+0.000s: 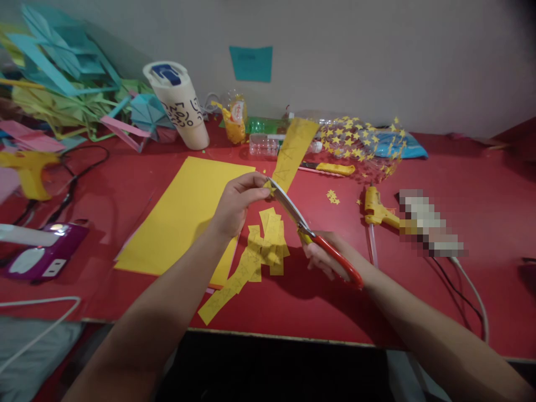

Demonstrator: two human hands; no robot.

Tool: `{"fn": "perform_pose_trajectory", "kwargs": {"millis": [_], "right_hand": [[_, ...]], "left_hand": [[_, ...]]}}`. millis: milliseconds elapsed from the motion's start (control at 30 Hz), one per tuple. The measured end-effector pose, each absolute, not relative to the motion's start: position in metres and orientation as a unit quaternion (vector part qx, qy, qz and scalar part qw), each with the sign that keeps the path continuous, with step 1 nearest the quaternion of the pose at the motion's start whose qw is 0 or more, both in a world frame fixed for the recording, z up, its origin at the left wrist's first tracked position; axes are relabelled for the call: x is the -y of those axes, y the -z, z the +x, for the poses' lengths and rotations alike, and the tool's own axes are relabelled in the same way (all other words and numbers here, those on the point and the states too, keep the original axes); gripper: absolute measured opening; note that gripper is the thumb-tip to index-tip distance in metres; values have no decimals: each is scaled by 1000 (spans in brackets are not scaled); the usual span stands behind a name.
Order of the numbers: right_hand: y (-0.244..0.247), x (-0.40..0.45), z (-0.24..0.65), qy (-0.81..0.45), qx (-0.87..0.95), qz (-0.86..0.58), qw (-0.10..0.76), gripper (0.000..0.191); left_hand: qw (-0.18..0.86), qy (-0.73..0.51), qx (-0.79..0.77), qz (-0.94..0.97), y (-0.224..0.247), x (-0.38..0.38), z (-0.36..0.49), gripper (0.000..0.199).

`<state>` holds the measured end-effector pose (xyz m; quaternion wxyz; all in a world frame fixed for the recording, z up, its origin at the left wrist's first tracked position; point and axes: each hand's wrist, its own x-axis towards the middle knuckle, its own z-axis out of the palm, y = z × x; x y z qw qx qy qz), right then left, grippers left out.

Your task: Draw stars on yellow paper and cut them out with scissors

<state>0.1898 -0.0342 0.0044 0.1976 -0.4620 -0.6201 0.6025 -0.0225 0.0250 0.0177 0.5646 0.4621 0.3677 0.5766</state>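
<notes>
Between the thumb and fingers of my left hand [237, 202] is a small yellow paper star [270, 190], pinched at its edge. My right hand [324, 254] grips red-handled scissors [307, 226], whose blades point up and left and meet the star. Beneath my hands, drawn-on yellow paper strips [251, 254] lie in a loose heap on the red table [301, 312]. A longer yellow strip [293, 153] with drawn outlines lies just past the scissor tips. Left of the heap rest yellow paper sheets [180, 223], partly covered by my left forearm.
Cut stars [333, 196] lie right of the scissors, near a yellow glue gun [377, 209]. Behind are a box cutter [335, 168], plastic bottles [263, 144] and a white tumbler [180, 109]. Folded paper shapes [71, 61], another glue gun [31, 170] and a purple device [46, 251] occupy the left.
</notes>
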Motion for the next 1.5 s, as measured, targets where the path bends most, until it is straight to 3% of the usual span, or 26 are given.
{"fn": "perform_pose_trajectory", "kwargs": {"millis": [467,633,767,867,1033,1100,1267,1500], "right_hand": [[1,32,184,-636,570,-481,196,56],[7,27,186,-650,559,-451,247,55],[9,24,188,-640,551,-453,285,53],[8,24,188,-640,548,-456,287,53],[6,24,186,-610,550,-489,293,54],[5,23,186,-584,549,-512,307,53],[-1,20,187,-543,542,-547,335,43],[-6,22,187,-567,565,-530,280,26]], "left_hand": [[561,-551,-397,473,-7,-29,-21,14],[535,-551,-467,438,2,-39,-25,11],[500,-459,-565,469,13,-45,-31,14],[450,-395,-597,533,23,-46,-36,15],[265,-384,-605,646,15,-40,-36,12],[294,-372,-586,657,4,-34,-31,11],[516,-283,-433,683,-13,-17,-10,14],[559,-217,-389,699,-5,-3,6,6]]}}
